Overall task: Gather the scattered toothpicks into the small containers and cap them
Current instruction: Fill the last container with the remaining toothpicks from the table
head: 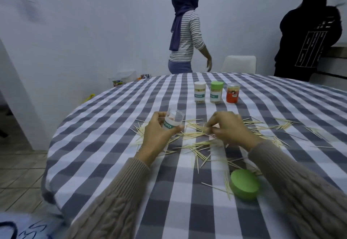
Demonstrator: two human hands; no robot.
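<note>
Grey-and-white checked cloth covers the table (105,163), where toothpicks (195,141) lie scattered across the middle. The left hand (159,131) grips a clear, uncapped container (173,120), tilted just above the pile. The right hand (228,127) pinches a few toothpicks beside it. A green cap (244,184) lies nearer the person. Three capped containers (216,92) stand farther back.

Thin pale wooden toothpicks (197,144) lie scattered mid-table toward the right edge. One clear uncapped plastic container (173,120), tilted, held above them; its round green cap (245,184) lies nearer the near edge. Three capped containers (216,92) stand upright toward the far edge.
</note>
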